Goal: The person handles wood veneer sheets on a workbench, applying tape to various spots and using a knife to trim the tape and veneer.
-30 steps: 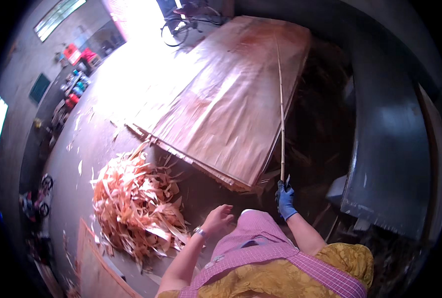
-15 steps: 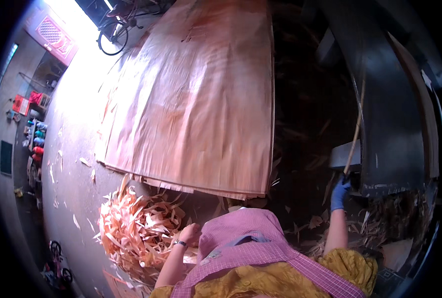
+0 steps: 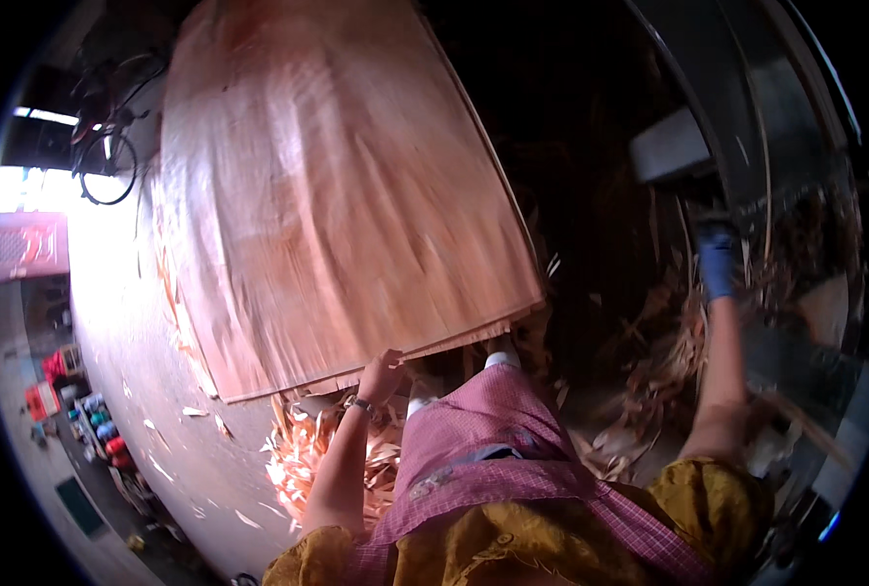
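A broad stack of thin reddish wood veneer sheets (image 3: 337,215) lies in front of me. My left hand (image 3: 383,377), bare with a wristwatch, is at its near edge, fingers curled inward; whether they grip a sheet is hidden. Out to the right is my right hand (image 3: 717,262) in a blue glove, smeared by motion. Something dark shows at its fingertips, too blurred to name. A long thin stick (image 3: 765,166) runs along the dark bench just beyond that hand, apparently apart from it.
Veneer scraps (image 3: 317,459) are heaped below the stack's near edge. More scraps (image 3: 659,400) litter the floor at right, by the dark metal bench (image 3: 786,127). A bicycle (image 3: 107,166) stands far left, and colourful goods (image 3: 103,430) line the left wall.
My view has swung, and the stack now appears further left and tilted. My left hand has moved up to the stack's edge. The stick that met my right hand now appears beside it.
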The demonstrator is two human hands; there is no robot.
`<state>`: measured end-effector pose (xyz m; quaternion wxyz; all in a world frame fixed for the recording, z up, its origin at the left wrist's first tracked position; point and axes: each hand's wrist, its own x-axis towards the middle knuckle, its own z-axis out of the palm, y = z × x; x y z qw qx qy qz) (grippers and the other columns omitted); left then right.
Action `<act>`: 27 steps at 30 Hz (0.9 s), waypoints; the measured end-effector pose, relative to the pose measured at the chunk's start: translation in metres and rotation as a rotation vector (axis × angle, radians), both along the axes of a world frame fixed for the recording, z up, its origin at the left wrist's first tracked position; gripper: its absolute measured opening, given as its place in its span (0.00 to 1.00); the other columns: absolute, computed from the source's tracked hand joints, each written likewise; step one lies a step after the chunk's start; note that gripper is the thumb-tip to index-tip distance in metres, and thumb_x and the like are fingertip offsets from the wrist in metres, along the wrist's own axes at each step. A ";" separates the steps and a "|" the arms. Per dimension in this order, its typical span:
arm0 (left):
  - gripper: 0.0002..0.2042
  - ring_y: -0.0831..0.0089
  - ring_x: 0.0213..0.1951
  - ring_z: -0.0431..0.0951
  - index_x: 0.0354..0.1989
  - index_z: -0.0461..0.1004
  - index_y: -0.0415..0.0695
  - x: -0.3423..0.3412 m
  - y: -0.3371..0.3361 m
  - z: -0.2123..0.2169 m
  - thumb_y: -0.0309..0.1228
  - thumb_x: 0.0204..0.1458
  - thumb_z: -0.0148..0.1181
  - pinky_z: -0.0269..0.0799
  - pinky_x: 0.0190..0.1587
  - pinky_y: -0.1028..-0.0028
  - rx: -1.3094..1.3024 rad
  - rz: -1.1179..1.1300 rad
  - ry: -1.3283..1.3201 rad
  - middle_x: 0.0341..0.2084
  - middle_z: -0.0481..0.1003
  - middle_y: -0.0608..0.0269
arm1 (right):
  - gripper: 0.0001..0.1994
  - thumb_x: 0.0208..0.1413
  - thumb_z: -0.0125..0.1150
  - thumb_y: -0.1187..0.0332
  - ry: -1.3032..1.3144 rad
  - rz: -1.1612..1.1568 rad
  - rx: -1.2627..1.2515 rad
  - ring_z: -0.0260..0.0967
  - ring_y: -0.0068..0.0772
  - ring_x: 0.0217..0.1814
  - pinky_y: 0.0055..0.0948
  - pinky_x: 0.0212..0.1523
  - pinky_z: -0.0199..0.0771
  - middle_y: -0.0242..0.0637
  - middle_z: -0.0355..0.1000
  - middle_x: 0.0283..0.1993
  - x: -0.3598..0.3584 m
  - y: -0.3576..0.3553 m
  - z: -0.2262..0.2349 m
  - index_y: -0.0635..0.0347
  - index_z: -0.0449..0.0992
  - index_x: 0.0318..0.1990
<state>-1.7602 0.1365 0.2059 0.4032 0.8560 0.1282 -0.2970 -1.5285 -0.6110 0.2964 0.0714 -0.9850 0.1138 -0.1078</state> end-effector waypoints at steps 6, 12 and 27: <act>0.17 0.57 0.39 0.80 0.47 0.75 0.42 0.000 0.026 -0.029 0.37 0.51 0.59 0.75 0.41 0.63 -0.067 -0.156 0.121 0.38 0.79 0.52 | 0.12 0.55 0.64 0.55 0.569 -0.569 1.000 0.62 0.20 0.19 0.28 0.20 0.63 0.23 0.69 0.21 -0.166 0.283 -0.215 0.53 0.78 0.34; 0.17 0.65 0.37 0.82 0.48 0.75 0.40 -0.003 0.051 -0.014 0.34 0.52 0.61 0.77 0.39 0.68 0.047 -0.345 0.353 0.37 0.80 0.52 | 0.21 0.59 0.54 0.46 0.398 -0.892 1.301 0.71 0.30 0.24 0.32 0.23 0.69 0.33 0.75 0.31 -0.170 0.395 -0.261 0.53 0.76 0.45; 0.19 0.55 0.46 0.78 0.52 0.72 0.44 0.059 -0.015 -0.062 0.35 0.51 0.59 0.74 0.48 0.61 -0.083 -0.475 0.233 0.44 0.76 0.50 | 0.15 0.51 0.67 0.56 0.151 -1.137 1.582 0.56 0.18 0.14 0.23 0.16 0.57 0.23 0.65 0.16 -0.171 0.391 -0.285 0.46 0.68 0.19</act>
